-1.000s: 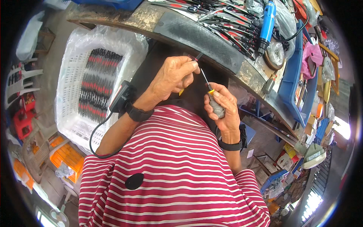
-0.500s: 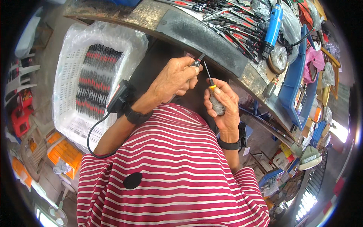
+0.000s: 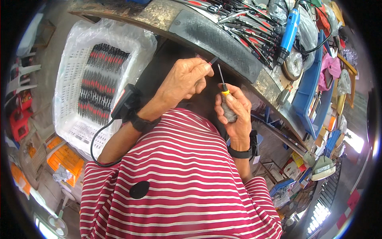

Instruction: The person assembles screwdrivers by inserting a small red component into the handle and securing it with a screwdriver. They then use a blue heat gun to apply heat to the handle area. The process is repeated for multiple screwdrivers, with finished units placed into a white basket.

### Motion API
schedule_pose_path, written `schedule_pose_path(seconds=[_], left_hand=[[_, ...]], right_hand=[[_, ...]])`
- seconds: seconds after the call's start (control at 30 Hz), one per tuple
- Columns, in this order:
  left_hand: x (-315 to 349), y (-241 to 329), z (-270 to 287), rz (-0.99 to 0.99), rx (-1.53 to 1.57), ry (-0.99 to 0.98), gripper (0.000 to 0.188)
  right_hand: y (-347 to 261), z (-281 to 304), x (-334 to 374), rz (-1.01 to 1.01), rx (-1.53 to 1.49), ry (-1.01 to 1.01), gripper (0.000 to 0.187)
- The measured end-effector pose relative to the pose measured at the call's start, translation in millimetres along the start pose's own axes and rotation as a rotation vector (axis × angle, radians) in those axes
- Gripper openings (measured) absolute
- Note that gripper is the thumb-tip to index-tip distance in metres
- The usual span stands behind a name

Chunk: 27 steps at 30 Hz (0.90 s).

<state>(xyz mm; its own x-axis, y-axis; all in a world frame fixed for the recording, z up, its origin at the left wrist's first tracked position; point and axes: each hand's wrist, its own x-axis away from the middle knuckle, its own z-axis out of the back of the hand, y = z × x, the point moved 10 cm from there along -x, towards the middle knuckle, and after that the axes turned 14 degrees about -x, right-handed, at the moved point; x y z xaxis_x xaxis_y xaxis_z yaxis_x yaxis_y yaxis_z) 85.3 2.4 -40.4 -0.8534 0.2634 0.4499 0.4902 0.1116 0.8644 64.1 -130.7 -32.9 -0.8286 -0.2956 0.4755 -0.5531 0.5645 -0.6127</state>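
Observation:
My left hand [image 3: 187, 79] is closed around a slim tool, seemingly a ratchet wrench; only its dark tip [image 3: 214, 60] and a bit of red show past the fingers. In my right hand [image 3: 235, 104] is a screwdriver [image 3: 221, 75], held upright by its grey-wrapped handle with a yellow collar. Its bare shaft points up toward the bench edge, apart from the tool in my left hand. Both hands are in front of my striped shirt, just below the bench [image 3: 159, 16].
Left stands a white plastic basket [image 3: 71, 73] lined with clear film, holding rows of black-and-red tools [image 3: 104, 59]. A pile of similar tools [image 3: 254, 34] and a blue power screwdriver [image 3: 289, 34] lie on the bench. A blue tray [image 3: 308, 93] is at the right.
The screwdriver's tip has moved slightly right, away from the left-hand tool. My left hand has turned, so the tool's round head, seen before, is now hidden.

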Motion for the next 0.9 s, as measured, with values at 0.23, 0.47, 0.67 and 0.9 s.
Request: schedule_pose_path(seconds=[0.23,0.47,0.67,0.9], left_hand=[[1,13,0,-0.113,0.292,-0.05,0.024],[4,42,-2,-0.38,0.418,-0.036,0.042],[7,42,-6,-0.407,0.423,0.037,0.044],[13,39,-5,-0.329,0.013,0.149,0.038]], right_hand=[[-11,-19,-3,0.13,0.084,-0.103,0.034],[-19,-41,-9,0.281,0.363,-0.03,0.027],[-29,-53,-6,0.422,0.606,0.048,0.026],[-35,-42,-5,0.41,0.501,0.081,0.024]])
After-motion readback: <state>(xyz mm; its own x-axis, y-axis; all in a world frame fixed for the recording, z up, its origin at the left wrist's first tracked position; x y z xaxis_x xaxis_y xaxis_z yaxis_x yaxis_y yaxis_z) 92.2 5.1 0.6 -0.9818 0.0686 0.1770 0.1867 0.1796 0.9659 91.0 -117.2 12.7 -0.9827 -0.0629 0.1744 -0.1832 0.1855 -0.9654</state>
